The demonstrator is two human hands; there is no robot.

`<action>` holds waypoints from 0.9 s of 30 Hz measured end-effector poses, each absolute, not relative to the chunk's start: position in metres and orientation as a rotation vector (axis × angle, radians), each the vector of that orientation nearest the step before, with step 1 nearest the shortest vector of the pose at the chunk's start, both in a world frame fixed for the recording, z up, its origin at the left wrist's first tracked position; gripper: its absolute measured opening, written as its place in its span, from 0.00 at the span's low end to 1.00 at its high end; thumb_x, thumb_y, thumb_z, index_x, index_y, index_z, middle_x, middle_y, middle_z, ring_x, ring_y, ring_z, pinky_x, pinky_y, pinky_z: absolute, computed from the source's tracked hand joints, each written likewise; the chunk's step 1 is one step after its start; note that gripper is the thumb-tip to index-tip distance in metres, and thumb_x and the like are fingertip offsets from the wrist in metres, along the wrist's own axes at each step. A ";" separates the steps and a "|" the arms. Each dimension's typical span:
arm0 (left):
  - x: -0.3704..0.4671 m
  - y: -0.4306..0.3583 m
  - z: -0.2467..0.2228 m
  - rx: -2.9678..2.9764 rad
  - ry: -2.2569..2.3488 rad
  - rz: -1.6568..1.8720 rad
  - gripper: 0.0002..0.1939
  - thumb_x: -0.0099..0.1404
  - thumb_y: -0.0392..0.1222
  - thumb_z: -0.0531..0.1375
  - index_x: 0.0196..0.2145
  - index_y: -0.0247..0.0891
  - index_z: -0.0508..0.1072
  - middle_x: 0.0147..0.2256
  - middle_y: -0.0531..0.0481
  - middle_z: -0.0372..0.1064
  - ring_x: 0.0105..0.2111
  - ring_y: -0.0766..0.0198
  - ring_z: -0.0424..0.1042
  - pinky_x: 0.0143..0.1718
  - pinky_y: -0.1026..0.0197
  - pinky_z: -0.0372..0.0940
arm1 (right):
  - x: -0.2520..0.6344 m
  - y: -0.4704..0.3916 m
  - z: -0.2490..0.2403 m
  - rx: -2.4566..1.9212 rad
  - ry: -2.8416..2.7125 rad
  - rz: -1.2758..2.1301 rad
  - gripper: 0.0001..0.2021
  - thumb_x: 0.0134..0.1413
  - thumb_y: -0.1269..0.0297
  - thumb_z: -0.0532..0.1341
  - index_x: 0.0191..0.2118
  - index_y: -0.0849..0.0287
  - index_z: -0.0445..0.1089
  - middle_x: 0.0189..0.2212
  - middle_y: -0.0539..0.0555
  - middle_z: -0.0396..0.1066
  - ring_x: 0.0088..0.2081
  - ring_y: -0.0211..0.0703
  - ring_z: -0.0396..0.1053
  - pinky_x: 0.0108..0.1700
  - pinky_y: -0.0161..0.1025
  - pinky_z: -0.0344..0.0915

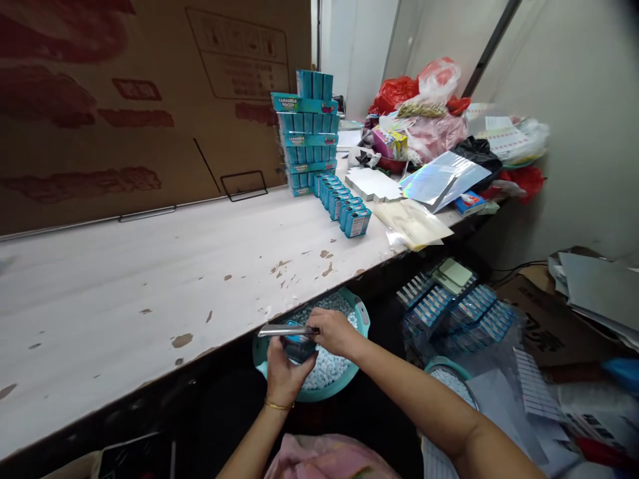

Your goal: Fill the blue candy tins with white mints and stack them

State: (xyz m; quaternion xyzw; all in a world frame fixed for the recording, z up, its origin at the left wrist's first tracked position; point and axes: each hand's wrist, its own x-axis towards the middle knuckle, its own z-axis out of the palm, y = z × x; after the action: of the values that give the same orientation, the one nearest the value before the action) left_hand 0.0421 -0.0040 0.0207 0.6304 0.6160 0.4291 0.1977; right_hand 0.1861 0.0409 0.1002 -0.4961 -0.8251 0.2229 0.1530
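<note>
A turquoise basin (363,318) full of small pale-blue and white candies sits below the table edge, under both hands. My left hand (285,374), with a gold bracelet at the wrist, is closed around a small dark teal box (299,350) above the basin. Between the fingers of my right hand (335,332) is the end of a silvery metal scoop (284,330), seen nearly edge-on. The scoop lies across the top of the box, its far end pointing left. What is inside the box cannot be made out.
On the white table (164,273) stand a row of teal boxes (344,203) and stacked trays of them (307,133). A large carton (150,100) lines the back. Bags (434,100) and sheets lie right. Packed boxes (459,306) and a smaller basin (452,379) are lower right.
</note>
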 end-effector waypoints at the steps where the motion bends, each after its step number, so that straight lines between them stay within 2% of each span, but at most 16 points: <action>1: 0.039 -0.004 0.022 1.822 1.788 1.156 0.37 0.41 0.50 0.63 0.47 0.37 0.55 0.38 0.44 0.61 0.40 0.50 0.62 0.40 0.47 0.62 | 0.188 0.042 0.098 -1.450 -2.376 0.623 0.05 0.43 0.71 0.57 0.28 0.57 0.70 0.29 0.49 0.68 0.31 0.36 0.64 0.30 0.31 0.54; 4: 0.027 -0.006 0.031 1.964 1.924 1.075 0.39 0.43 0.49 0.61 0.51 0.35 0.53 0.44 0.41 0.59 0.44 0.47 0.60 0.44 0.46 0.59 | 0.200 0.046 0.087 -1.605 -2.269 0.617 0.06 0.43 0.72 0.56 0.27 0.58 0.70 0.27 0.50 0.69 0.31 0.38 0.64 0.31 0.32 0.54; 7: 0.020 -0.008 0.041 1.988 1.968 1.072 0.40 0.44 0.48 0.61 0.52 0.34 0.51 0.46 0.39 0.58 0.46 0.47 0.59 0.45 0.47 0.58 | 0.206 0.048 0.083 -1.705 -2.022 0.687 0.08 0.47 0.70 0.54 0.27 0.59 0.70 0.26 0.51 0.69 0.30 0.38 0.65 0.31 0.32 0.56; 10: 0.026 -0.004 0.046 2.001 1.921 1.127 0.40 0.43 0.49 0.61 0.52 0.34 0.52 0.45 0.39 0.59 0.44 0.47 0.60 0.45 0.47 0.58 | 0.196 0.043 0.093 -1.517 -2.016 0.763 0.10 0.48 0.60 0.57 0.35 0.57 0.69 0.30 0.50 0.70 0.32 0.39 0.65 0.33 0.32 0.58; 12: 0.035 0.004 0.048 2.023 1.859 1.185 0.38 0.43 0.49 0.62 0.51 0.36 0.54 0.44 0.40 0.60 0.43 0.47 0.61 0.43 0.45 0.59 | 0.185 0.039 0.106 -1.429 -2.167 0.708 0.17 0.44 0.57 0.59 0.42 0.55 0.66 0.35 0.51 0.69 0.36 0.41 0.65 0.36 0.34 0.59; 15: 0.048 0.018 0.057 1.985 1.769 1.283 0.40 0.43 0.52 0.62 0.52 0.37 0.53 0.45 0.39 0.60 0.45 0.46 0.61 0.44 0.42 0.58 | 0.182 0.045 0.127 -1.406 -2.401 0.553 0.20 0.45 0.61 0.59 0.47 0.54 0.61 0.40 0.53 0.68 0.40 0.43 0.64 0.40 0.38 0.59; 18: 0.047 0.025 0.074 1.821 1.663 1.283 0.45 0.44 0.53 0.62 0.55 0.37 0.46 0.50 0.38 0.56 0.46 0.49 0.61 0.45 0.44 0.59 | 0.211 0.074 0.149 -1.405 -2.472 0.423 0.19 0.45 0.68 0.58 0.47 0.54 0.61 0.42 0.52 0.67 0.43 0.42 0.62 0.42 0.37 0.58; 20: 0.037 0.021 0.086 1.702 1.596 1.251 0.42 0.48 0.51 0.60 0.56 0.40 0.45 0.53 0.39 0.53 0.45 0.53 0.63 0.46 0.48 0.60 | 0.243 0.102 0.165 -1.466 -2.464 0.347 0.18 0.43 0.71 0.59 0.45 0.54 0.64 0.41 0.51 0.68 0.42 0.41 0.63 0.40 0.35 0.58; 22: 0.020 0.011 0.093 1.642 1.580 1.232 0.35 0.52 0.49 0.58 0.55 0.43 0.49 0.52 0.42 0.54 0.45 0.56 0.65 0.47 0.50 0.61 | 0.277 0.132 0.179 -1.557 -2.443 0.262 0.17 0.42 0.71 0.60 0.42 0.55 0.66 0.38 0.50 0.69 0.39 0.40 0.64 0.38 0.33 0.58; 27: -0.021 -0.007 0.098 1.606 1.785 1.212 0.28 0.51 0.52 0.57 0.50 0.44 0.58 0.47 0.45 0.60 0.40 0.55 0.68 0.46 0.47 0.61 | 0.328 0.192 0.191 -1.727 -2.361 0.031 0.18 0.46 0.76 0.54 0.45 0.60 0.65 0.41 0.52 0.67 0.42 0.39 0.63 0.39 0.33 0.56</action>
State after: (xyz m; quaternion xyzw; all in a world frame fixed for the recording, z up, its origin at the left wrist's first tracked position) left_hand -0.0206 -0.0072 0.0976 0.5820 0.6468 0.4391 0.2239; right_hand 0.3276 0.1918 0.1909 -0.5869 -0.8024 0.0105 0.1078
